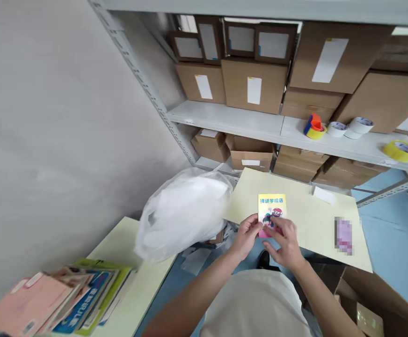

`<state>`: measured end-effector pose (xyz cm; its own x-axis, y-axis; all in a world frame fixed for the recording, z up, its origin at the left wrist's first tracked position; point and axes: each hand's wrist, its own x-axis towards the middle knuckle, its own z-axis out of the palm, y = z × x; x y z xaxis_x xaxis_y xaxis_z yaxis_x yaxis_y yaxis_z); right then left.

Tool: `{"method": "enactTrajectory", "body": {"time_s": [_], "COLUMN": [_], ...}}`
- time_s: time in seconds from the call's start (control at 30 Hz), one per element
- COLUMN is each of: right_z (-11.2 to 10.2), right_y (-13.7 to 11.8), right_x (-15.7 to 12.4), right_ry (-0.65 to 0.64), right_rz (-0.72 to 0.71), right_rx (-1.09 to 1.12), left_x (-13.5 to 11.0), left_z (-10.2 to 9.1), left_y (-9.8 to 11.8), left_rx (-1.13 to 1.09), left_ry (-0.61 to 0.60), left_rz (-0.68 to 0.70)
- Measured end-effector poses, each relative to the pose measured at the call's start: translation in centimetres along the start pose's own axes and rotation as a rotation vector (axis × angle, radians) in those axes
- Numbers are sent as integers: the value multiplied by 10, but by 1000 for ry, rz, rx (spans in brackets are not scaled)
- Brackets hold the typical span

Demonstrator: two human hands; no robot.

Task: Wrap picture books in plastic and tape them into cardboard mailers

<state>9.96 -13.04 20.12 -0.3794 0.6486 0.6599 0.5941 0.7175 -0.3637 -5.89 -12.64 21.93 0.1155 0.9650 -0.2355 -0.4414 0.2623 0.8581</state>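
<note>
Shelving: a pale metal rack [221,116] stands across the room beside a grey wall [49,121], its tiers packed with cardboard boxes [235,99], many bearing white labels.
Tape on the middle shelf: toward the right, an orange-and-blue dispenser [315,122] sits on a yellow roll, white rolls [361,125] just beside it, another yellow roll [400,150] farther along.
Cream table: its top [312,220] reaches out below the rack; a small white slip [325,194] lies near the far edge, and toward the right end there's a pinkish-purple item [344,236], too blocky for me to make out.
Booklet: a small yellow-and-pink one [272,210], blue characters and cartoon figures on its cover, is between the person's hands at the near table edge; whether it touches the tabletop I can't tell.
Left hand: thumb and fingers [245,238] pinch the booklet's lower left edge.
Right hand: fingers [288,238] spread loosely over the lower cover, thumb apart from them below the booklet.
Left side: a bulging white plastic bag [186,210] leans between the cream table and a second table [151,288], where books [88,299] lie in an overlapping pile.
Lower right: an open carton [382,290] stands beside the person.
</note>
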Motion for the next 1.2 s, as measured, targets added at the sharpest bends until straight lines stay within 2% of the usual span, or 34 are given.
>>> {"method": "enactTrajectory", "body": {"time_s": [0.07,0.13,0.23,0.3,0.4,0.53,0.67,0.8,0.97,1.07,1.2], "right_z": [-15,-27,-34,-33,-31,-28,-23,-15,-1,0,-12], "right_y": [30,57,90,107,121,130,135,140,144,146,157], "right_x": [-1,1,8,12,15,23,38,47,44,42,42], "right_ry": [64,142,195,231,272,281,324,298,283,290,170], "right_rz": [157,395,726,886,1039,1112,1131,1158,1173,1155,1018], "right_rx": [-3,72,390,585,690,705,645,653,676,681,759], "left_x": [18,31,48,57,70,85,99,113,121,122,126], "left_z": [13,23,33,36,39,32,15,-4,-16,-17,-14], "left_y": [-7,-11,-16,-19,-25,-30,-31,-28,-26,-25,-22], "left_rx": [54,103,165,200,238,261,261,227,159,88,-17], "left_ry": [-22,-52,-95,-109,-109,-60,-23,-70,-96,-95,-81], "left_rz": [-30,-67,-117,-124,-135,-188,-205,-168,-232,-310,-366]}}
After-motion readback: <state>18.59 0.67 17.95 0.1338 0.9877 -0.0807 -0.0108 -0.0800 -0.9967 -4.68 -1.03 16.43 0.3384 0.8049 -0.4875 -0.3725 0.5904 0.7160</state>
